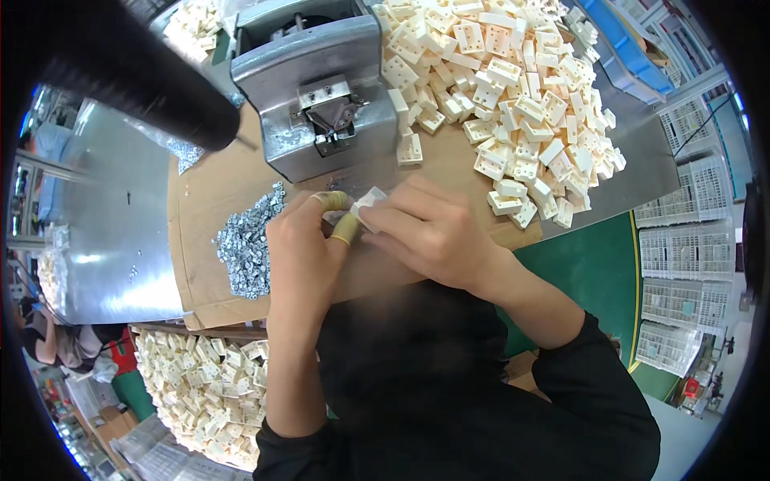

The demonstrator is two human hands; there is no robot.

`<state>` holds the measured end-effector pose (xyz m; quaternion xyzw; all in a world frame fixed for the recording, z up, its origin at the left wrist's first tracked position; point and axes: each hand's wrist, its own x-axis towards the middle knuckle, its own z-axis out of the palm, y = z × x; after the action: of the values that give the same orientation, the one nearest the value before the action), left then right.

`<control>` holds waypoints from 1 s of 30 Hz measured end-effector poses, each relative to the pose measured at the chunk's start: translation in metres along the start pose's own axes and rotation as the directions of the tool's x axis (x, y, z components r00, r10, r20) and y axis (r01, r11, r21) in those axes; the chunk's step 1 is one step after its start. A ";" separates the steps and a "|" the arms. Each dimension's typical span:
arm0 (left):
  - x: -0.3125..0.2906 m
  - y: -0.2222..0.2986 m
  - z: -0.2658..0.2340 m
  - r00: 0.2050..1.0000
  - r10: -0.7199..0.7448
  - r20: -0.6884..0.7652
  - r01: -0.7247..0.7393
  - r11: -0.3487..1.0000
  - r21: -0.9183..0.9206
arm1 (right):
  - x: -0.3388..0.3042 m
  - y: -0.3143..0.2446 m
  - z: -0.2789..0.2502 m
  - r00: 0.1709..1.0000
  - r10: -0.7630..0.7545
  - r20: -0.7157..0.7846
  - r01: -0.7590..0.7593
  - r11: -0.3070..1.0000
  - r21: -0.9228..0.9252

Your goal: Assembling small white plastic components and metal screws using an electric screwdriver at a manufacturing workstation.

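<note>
A: Where's the white block (pixel 367 200)?
B: Btwn hands: R of L hand (pixel 306 232), L of R hand (pixel 433 228). R pinches it, fingers closed; L thumb & index curl part-open at it, can't tell if gripping. Long axis blurred.
A: Nearby?
B: Metal bits (pixel 245 250) just L of L hand, block pile (pixel 525 108) far R. Metal machine (pixel 341 60) stands in the way, far side.

From the hands (pixel 437 232), on the table (pixel 120 264): machine (pixel 321 72) at eleven o'clock, block heap (pixel 517 104) at two, small parts (pixel 247 247) at nine.
</note>
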<state>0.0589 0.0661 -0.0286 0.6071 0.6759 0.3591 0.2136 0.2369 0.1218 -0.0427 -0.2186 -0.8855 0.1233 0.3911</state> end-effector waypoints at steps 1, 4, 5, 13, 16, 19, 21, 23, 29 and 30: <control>0.000 0.004 -0.010 1.000 -0.003 -0.011 0.003 1.000 -0.004 | 0.002 -0.002 -0.001 0.999 -0.036 0.021 0.036 0.999 -0.013; 0.000 0.005 -0.032 0.970 -0.013 0.243 0.018 1.000 -0.019 | 0.006 0.001 -0.011 0.979 -0.096 0.178 0.105 0.993 -0.046; -0.006 0.010 -0.046 0.969 -0.038 0.243 0.035 0.999 0.016 | 0.015 -0.002 -0.018 0.947 -0.140 0.291 0.155 0.987 -0.031; -0.021 0.011 -0.001 0.975 0.221 -0.008 -0.215 0.955 0.203 | 0.118 -0.004 -0.044 0.899 0.159 -0.409 0.038 0.900 0.434; -0.024 0.005 0.015 0.991 0.133 -0.028 -0.124 0.968 0.217 | 0.152 -0.010 -0.031 0.904 0.378 -0.201 -0.098 0.638 0.764; -0.017 -0.001 0.012 0.987 0.159 0.011 -0.158 0.968 0.193 | 0.155 0.000 -0.023 0.869 0.459 -0.184 -0.052 0.455 0.889; -0.014 -0.003 0.009 0.982 0.188 0.023 -0.189 0.962 0.200 | 0.156 0.004 -0.026 0.848 0.491 -0.200 -0.010 0.391 0.920; -0.010 -0.002 0.004 0.973 0.223 0.059 -0.230 0.959 0.167 | 0.159 0.010 -0.028 0.830 0.516 -0.210 0.028 0.339 0.940; -0.008 -0.010 0.008 0.975 0.215 -0.056 -0.209 0.973 0.103 | 0.165 0.015 -0.011 0.802 0.574 -0.167 0.006 0.272 0.962; -0.007 -0.011 0.009 0.975 0.216 -0.055 -0.210 0.972 0.103 | 0.164 0.014 -0.009 0.806 0.568 -0.167 0.002 0.280 0.960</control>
<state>0.0595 0.0610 -0.0434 0.6735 0.6300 0.3667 0.1220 0.1494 0.2137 0.0625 -0.1388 -0.4643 0.6169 0.6201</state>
